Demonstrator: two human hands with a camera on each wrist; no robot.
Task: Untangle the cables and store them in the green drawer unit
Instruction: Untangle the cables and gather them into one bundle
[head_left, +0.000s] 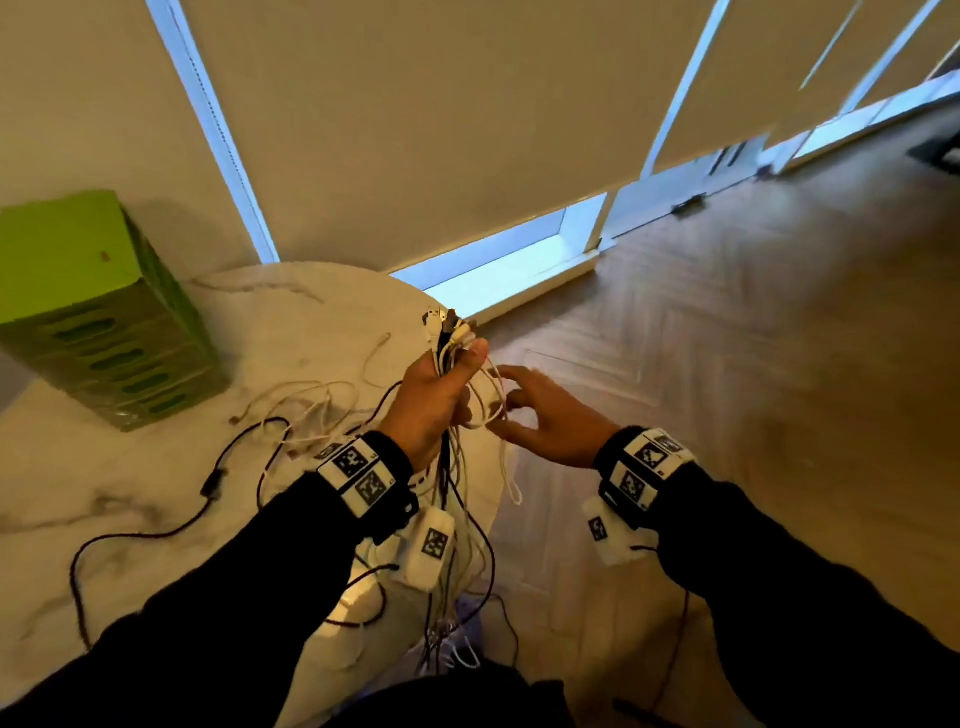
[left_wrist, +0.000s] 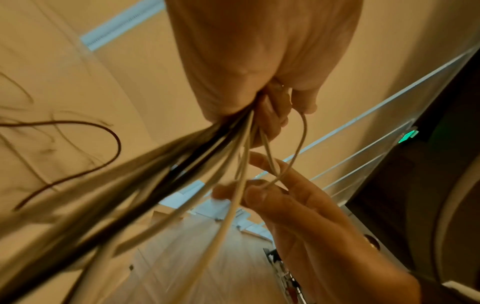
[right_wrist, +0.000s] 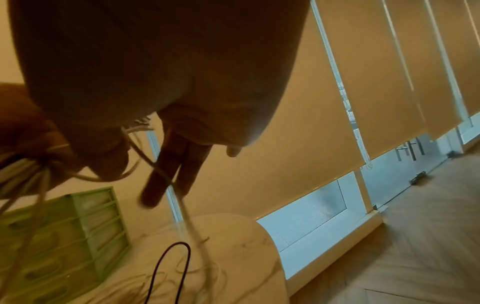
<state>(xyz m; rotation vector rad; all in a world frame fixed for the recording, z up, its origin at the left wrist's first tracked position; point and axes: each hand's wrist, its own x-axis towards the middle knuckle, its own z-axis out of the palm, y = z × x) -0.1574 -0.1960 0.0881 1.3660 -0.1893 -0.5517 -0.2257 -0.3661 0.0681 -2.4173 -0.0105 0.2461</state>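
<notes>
Cables (head_left: 451, 364) fill my left hand (head_left: 431, 400), whose fingers are curled tight round a bundle of white and dark strands, the plug ends sticking up just above my thumb and forefinger and the long tails hanging down past my wrist. In the left wrist view those strands fan out from under my closed fingers (left_wrist: 272, 115), and one pale loop (left_wrist: 298, 148) runs from beside my little finger across to my right hand (head_left: 545, 421). That hand sits just beside the left, fingers spread and loosely bent; the thumb and forefinger (left_wrist: 255, 194) appear to pinch the bottom of the pale loop, though blur keeps me from being sure how firmly. In the right wrist view two of my right fingers (right_wrist: 179, 162) point downward with a white strand passing across them. Below and to the left of my left fingers more loose cables (head_left: 218, 467) lie sprawled over the marble table (head_left: 78, 467), a dark one trailing furthest out. Well beyond them, far to the left of both hands, the green drawer unit (head_left: 98, 312) stands upright on the table with its drawers closed.
</notes>
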